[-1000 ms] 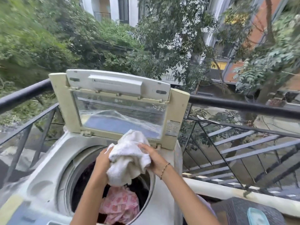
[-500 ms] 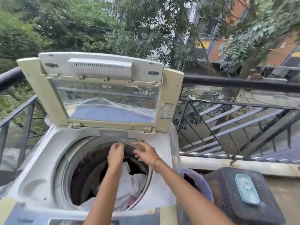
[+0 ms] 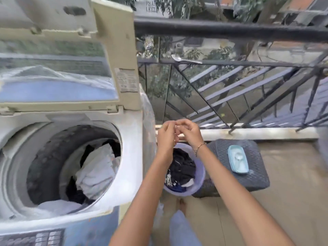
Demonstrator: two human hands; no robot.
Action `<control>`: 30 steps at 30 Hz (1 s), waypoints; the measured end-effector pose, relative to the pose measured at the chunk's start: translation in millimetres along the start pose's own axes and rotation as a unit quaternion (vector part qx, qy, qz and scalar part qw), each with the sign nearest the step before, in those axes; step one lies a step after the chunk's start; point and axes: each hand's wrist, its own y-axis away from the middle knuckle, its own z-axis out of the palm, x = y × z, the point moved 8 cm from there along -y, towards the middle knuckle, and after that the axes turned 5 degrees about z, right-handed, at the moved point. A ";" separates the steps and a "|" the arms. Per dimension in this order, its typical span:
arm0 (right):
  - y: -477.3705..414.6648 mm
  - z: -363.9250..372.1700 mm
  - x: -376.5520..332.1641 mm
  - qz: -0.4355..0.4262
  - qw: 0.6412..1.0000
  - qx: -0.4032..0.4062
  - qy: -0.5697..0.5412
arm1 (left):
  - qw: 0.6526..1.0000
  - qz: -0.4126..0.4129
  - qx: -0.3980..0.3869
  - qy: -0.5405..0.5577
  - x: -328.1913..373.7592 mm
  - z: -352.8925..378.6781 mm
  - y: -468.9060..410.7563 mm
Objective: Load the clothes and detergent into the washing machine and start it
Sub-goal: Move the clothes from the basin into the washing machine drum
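The top-loading washing machine [image 3: 131,139] stands at the left with its lid [image 3: 113,55] propped upright. White cloth [image 3: 97,171] and dark garments lie inside the drum. To its right on the floor sits a purple tub [image 3: 199,183] holding dark clothes [image 3: 182,169]. My left hand [image 3: 166,137] and my right hand [image 3: 189,133] hover together above the tub, fingertips touching, fingers loosely curled, nothing held. A light blue lidded container [image 3: 237,161] lies on a dark woven stool [image 3: 255,174].
A black metal balcony railing [image 3: 230,31] runs behind the machine and stool, above a low white kerb [image 3: 257,133]. The machine's control panel [image 3: 35,238] sits at the bottom left. My feet and trouser leg [image 3: 181,226] are on the tiled floor below the tub.
The white towel went from my hands into the drum. Both hands then left the drum and moved right, over the purple tub. The view swung right and down.
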 end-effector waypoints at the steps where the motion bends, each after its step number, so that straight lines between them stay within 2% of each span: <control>1: -11.1 -14.0 19.3 0.028 1.000 0.011 -0.003 | 1.000 -0.026 0.006 -0.006 -18.9 10.0 -5.0; 7: -78.2 -81.3 168.1 0.200 0.978 0.034 0.052 | 0.974 -0.199 0.070 -0.086 -171.5 30.8 -50.2; 11: -107.9 -102.9 274.4 0.290 0.952 0.010 0.096 | 0.946 -0.281 0.102 -0.120 -271.1 7.3 -73.0; 15: -118.6 -100.2 372.4 0.371 0.918 -0.049 0.131 | 0.920 -0.344 0.085 -0.167 -352.8 -12.7 -87.4; 18: -123.6 -100.8 425.2 0.380 0.905 -0.054 0.185 | 0.903 -0.379 0.065 -0.192 -400.1 -22.4 -90.1; 21: -130.5 -92.4 466.8 0.367 0.896 -0.092 0.233 | 0.888 -0.390 0.054 -0.235 -432.9 -35.0 -92.2; 24: -137.0 -81.4 501.8 0.394 0.881 -0.113 0.235 | 0.886 -0.388 0.055 -0.247 -453.9 -43.4 -99.0; 30: -164.9 -57.0 524.4 0.383 0.879 -0.153 0.241 | 0.891 -0.376 0.042 -0.249 -475.3 -50.0 -114.3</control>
